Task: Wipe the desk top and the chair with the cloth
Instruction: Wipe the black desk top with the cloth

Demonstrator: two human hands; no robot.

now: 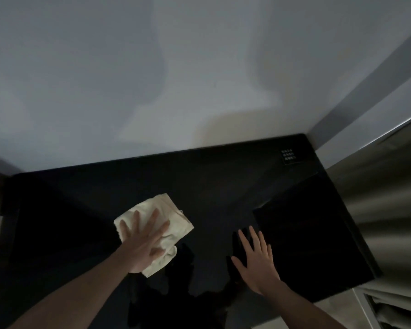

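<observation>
Left hand [144, 243] lies flat on the cloth [157, 224], fingers straight and spread, palm pressing it down onto the dark surface [199, 186]; nothing is curled round the fabric. Right hand [256, 260] is spread flat too, fingers straight, resting on or just over the bare surface near its front edge, holding nothing; contact cannot be told for certain.

Cloth: pale, crumpled, partly folded, left of the surface's middle and toward the front edge, with a loose tail bunched under the heel of the left hand. Judged light, soft and limp; likely to ruck up or slide out under a flat palm, so pressure over its middle, or a pinch of the bunched tail, should steer it best.

A flat black slab [313, 233] lies toward the right edge, just beside the right hand. Chair not visible.
</observation>
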